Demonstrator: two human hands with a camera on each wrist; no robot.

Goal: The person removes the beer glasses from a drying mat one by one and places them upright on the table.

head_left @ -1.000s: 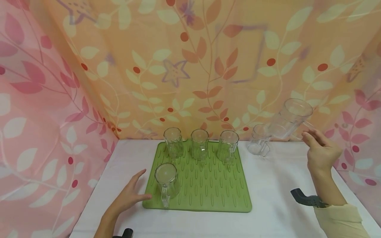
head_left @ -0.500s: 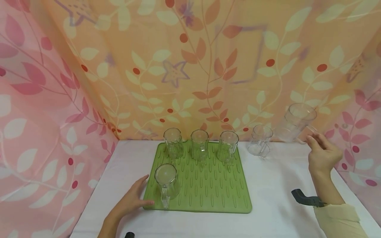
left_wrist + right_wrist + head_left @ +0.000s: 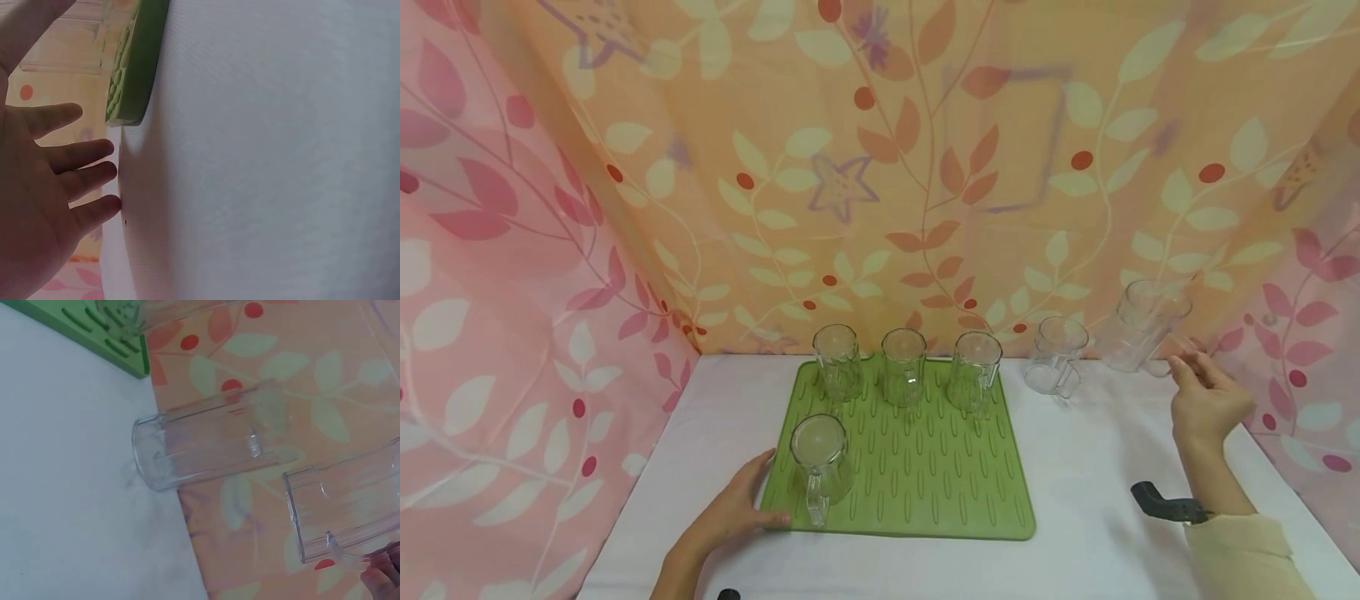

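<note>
At the right side, my right hand (image 3: 1212, 404) pinches the handle of a clear glass mug (image 3: 1138, 329), which hangs tilted in the air with its rim toward the upper right. In the right wrist view, the mug (image 3: 350, 503) shows with the fingertips at its handle. My left hand (image 3: 730, 508) is spread at the left edge of a green ridged drying mat (image 3: 925, 475), thumb over its front corner. Close to that hand, another glass mug (image 3: 831, 467) stands on the mat, handle to the front. The left wrist view shows straight, separated fingers (image 3: 87, 181) holding nothing.
Three glass mugs, the middle one (image 3: 902, 367) among them, stand in a row along the mat's back edge. Right of the mat, one more mug (image 3: 1054, 358) stands on the white tablecloth (image 3: 1075, 483). Patterned fabric (image 3: 850, 250) walls the back and sides.
The mug in my right hand has come down closer to the table and a little to the right. My left hand has shifted slightly right and toward me, against the mat's edge.
</note>
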